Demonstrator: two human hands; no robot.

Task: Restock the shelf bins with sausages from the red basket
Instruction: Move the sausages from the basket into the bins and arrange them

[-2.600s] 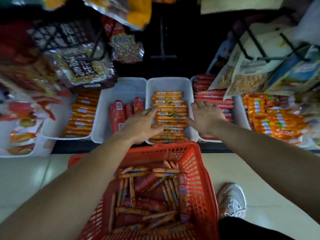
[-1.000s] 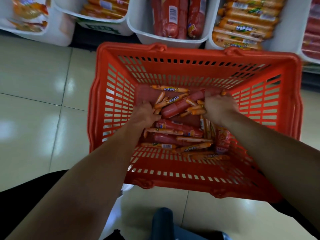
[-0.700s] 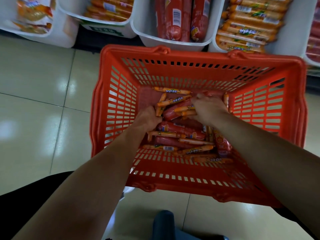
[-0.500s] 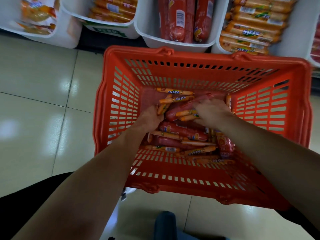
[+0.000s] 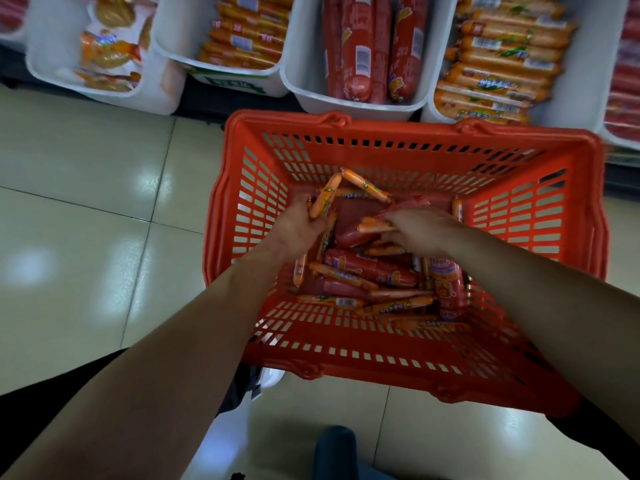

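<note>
Both your hands are down in the red basket, which sits on the tiled floor just in front of the white shelf bins; your left hand grips a bunch of thin orange sausages; your right hand clutches another orange stick; thick red sausages lie loose beneath them.

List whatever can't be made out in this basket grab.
All head view.
- How many orange sausages the left hand grips: its own back hides them.
- Whether the right hand grips or just touches sausages: motion blur.
- Rightmost bin: cut off by the frame edge.
- Wrapper print in the red basket: too small.
</note>
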